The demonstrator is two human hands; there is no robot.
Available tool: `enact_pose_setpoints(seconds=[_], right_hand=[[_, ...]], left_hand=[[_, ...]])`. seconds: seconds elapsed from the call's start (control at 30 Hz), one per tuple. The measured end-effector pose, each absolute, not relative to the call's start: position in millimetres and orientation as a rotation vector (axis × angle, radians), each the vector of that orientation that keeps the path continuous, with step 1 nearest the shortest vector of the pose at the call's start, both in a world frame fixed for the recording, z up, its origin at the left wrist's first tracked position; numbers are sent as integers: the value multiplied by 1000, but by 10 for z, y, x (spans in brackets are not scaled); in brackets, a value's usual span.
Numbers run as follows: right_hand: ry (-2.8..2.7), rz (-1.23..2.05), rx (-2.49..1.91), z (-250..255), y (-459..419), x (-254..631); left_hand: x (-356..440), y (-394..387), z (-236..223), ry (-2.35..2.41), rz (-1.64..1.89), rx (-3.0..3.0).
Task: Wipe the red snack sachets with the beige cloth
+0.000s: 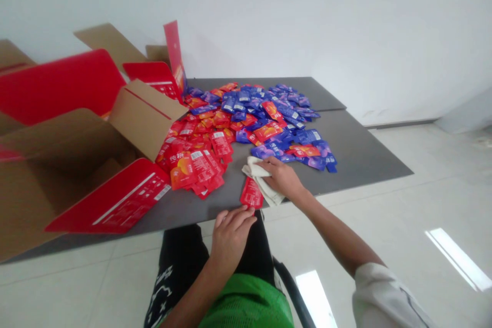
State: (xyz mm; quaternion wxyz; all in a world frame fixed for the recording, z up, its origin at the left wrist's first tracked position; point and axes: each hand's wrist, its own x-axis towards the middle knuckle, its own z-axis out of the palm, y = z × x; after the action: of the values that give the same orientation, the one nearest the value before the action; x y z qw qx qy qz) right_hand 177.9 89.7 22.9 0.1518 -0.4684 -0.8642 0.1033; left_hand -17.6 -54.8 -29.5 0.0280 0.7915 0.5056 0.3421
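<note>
Near the centre of the frame, the right hand [284, 178] grasps a folded off-white cloth [273, 196], its fingers bunched over the upper part while the rest spreads down toward the front edge of the grey table [369, 156]. The cloth overlaps the right side of a single red packet [251, 196], which lies just below the centre of the frame, at the table's front edge, with white print facing up.

The left hand [230, 236], in the lower centre, reaches up to that packet, and its fingertips touch the packet's lower end. The thumb is hidden, so I cannot tell whether this hand pinches the packet or only presses on it.

Left of the single packet, and apart from it, a heap of red packets [202, 166] spreads over the table, some showing orange fruit pictures and others barcodes. Above and to the right, blue packets [286, 107] lie piled with several red ones mixed among them; the lowest blue ones come close to the cloth.

A large open carton [126, 200] fills the left of the frame, red outside and brown inside, its flaps spread. At the bottom of the frame are a green garment [246, 305] and dark trousers [180, 261].
</note>
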Motion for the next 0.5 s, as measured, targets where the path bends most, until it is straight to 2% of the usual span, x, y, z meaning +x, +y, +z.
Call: enact_pose_setpoints(seconds=[0.1,0.3,0.5], right_hand=[[-2450,272,-1260,302,767,1787],[-2573,568,-1008,158,405,1685],[-2464,302,-1355,250,899,1796]], left_hand=[[-172,-552,-302,1557,1077,2433],[-188,-551,-365,1591,1072,2450],[-182,-517,-312,1560,1090,2387]])
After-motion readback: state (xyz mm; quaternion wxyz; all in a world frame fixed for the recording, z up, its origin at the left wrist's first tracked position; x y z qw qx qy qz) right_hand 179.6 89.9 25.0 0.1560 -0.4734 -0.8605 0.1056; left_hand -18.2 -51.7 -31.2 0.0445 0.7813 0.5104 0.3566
